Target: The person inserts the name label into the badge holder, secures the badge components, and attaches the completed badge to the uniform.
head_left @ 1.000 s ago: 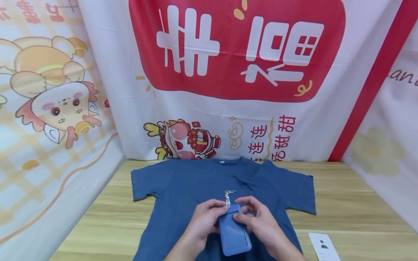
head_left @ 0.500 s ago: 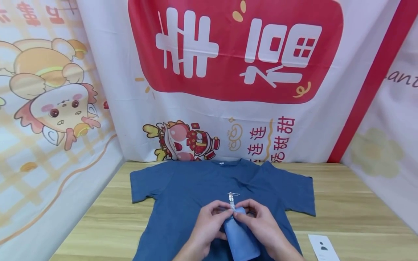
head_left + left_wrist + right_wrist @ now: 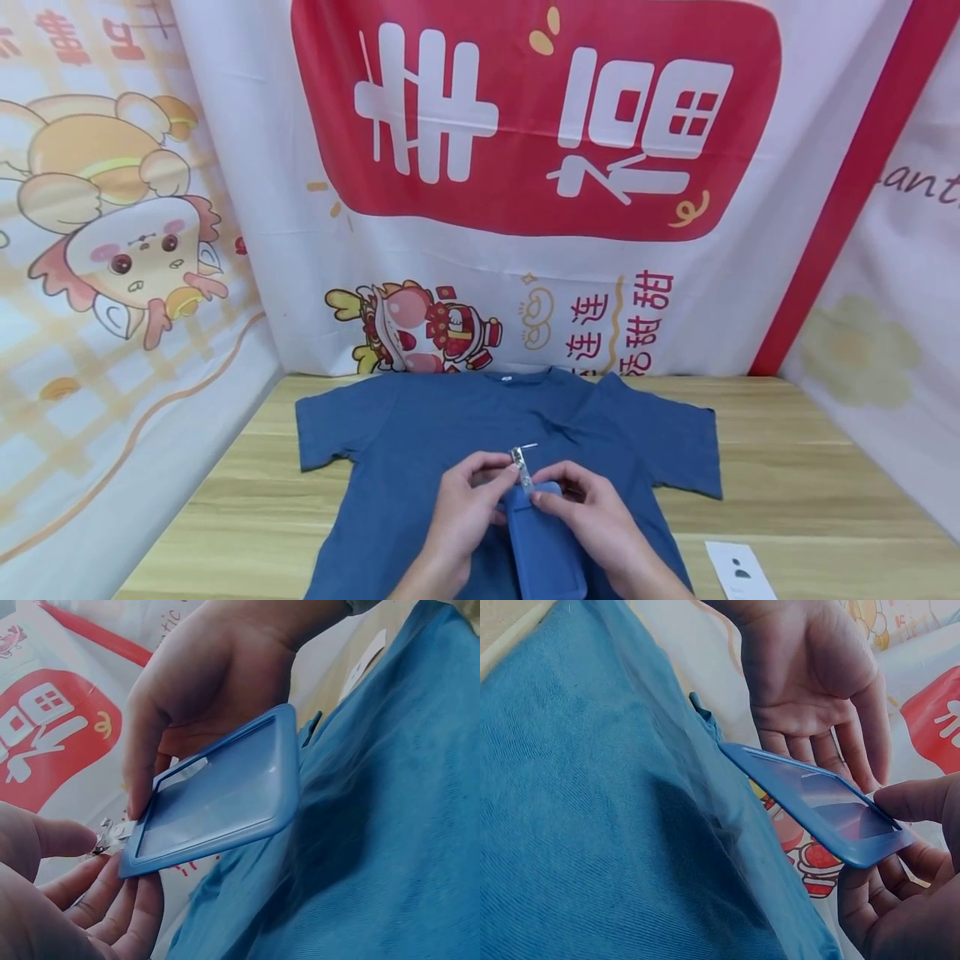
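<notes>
Lower centre of frame: both hands, left (image 3: 465,500) and right (image 3: 592,512), pinch a blue badge holder (image 3: 543,546) by its metal clip (image 3: 520,465) above the shirt (image 3: 420,433); a loosened pinch could drop it.

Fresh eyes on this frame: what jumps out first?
Centre front, the left hand and right hand pinch a blue plastic badge holder with a small metal clip at its top. Beneath it, a blue short-sleeved T-shirt lies flat on the wooden table. Behind hangs a red and white cloth banner.
</notes>
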The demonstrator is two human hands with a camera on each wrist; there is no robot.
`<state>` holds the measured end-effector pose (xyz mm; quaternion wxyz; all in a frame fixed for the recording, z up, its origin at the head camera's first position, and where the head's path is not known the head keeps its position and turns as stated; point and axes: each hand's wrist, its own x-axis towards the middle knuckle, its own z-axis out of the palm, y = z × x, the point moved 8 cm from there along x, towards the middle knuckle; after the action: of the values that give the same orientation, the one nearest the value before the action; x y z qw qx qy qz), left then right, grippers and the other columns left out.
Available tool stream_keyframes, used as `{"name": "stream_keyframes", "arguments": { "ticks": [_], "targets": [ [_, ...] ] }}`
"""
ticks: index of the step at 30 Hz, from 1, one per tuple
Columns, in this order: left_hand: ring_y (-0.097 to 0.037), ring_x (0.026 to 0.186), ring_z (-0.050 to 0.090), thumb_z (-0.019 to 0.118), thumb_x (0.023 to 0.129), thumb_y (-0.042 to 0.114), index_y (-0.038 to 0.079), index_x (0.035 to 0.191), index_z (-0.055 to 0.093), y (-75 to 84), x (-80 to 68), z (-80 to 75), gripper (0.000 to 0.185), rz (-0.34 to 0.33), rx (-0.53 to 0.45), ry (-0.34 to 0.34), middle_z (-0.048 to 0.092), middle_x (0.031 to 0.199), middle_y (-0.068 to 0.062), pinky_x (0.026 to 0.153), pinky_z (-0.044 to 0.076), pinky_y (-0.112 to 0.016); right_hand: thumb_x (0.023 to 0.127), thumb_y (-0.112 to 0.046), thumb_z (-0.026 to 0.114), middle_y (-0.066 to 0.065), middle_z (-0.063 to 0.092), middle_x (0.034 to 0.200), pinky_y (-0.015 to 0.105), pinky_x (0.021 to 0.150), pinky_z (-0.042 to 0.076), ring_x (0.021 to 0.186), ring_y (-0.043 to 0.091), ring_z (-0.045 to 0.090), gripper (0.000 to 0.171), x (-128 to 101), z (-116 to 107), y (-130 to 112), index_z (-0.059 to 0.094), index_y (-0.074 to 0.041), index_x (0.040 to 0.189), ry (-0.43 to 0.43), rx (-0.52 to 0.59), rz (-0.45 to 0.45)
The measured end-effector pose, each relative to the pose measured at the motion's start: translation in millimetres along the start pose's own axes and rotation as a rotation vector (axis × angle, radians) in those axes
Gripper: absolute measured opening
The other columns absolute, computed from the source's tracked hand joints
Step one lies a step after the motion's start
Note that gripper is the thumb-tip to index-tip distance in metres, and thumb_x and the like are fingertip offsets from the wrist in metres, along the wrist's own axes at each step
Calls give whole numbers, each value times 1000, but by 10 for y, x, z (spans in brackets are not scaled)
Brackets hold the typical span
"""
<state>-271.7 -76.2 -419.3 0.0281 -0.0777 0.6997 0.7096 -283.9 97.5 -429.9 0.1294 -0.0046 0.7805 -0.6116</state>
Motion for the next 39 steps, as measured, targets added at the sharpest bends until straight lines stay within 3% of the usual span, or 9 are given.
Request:
{"name": "stream_keyframes", "arguments": {
  "ticks": [4, 9, 20, 31, 39],
  "targets": [
    [-13, 83, 71, 77, 101, 23, 7, 124, 76, 38, 16, -44, 29, 29, -28, 22, 79, 106, -4, 72, 60, -33, 97, -28, 79, 6, 70, 120, 34, 84, 47, 104, 22, 60, 26, -2, 24, 2, 75, -13, 119, -26, -12, -4],
    [-12, 83, 74, 77, 101, 25, 9, 126, 75, 56, 33, -91, 29, 17, -37, 33, 79, 106, -2, 74, 60, -31, 98, -29, 79, 5, 69, 115, 34, 82, 45, 102, 23, 59, 27, -4, 58, 6, 75, -13, 119, -60, -15, -11],
    [-14, 82, 76, 78, 101, 20, 5, 124, 75, 113, 12, -116, 28, 67, -53, 4, 78, 103, -5, 76, 62, -30, 99, -28, 78, 7, 70, 118, 34, 84, 48, 103, 22, 62, 26, -31, 77, -15, 75, -13, 121, -91, -13, -24],
    [-15, 83, 76, 78, 101, 19, 5, 120, 75, 146, -24, -67, 25, 103, -37, -26, 78, 105, -6, 76, 64, -31, 96, -25, 82, 4, 74, 108, 33, 79, 52, 93, 21, 64, 25, -44, 72, -54, 76, -11, 115, -52, -19, -76],
    [-13, 88, 74, 80, 99, 16, 5, 117, 77, 185, -31, -89, 22, 134, -26, 3, 77, 106, -5, 77, 63, -30, 96, -23, 82, 5, 75, 105, 33, 79, 51, 92, 21, 65, 23, -39, 72, -51, 77, -10, 114, -32, -13, -81]
  ]
}}
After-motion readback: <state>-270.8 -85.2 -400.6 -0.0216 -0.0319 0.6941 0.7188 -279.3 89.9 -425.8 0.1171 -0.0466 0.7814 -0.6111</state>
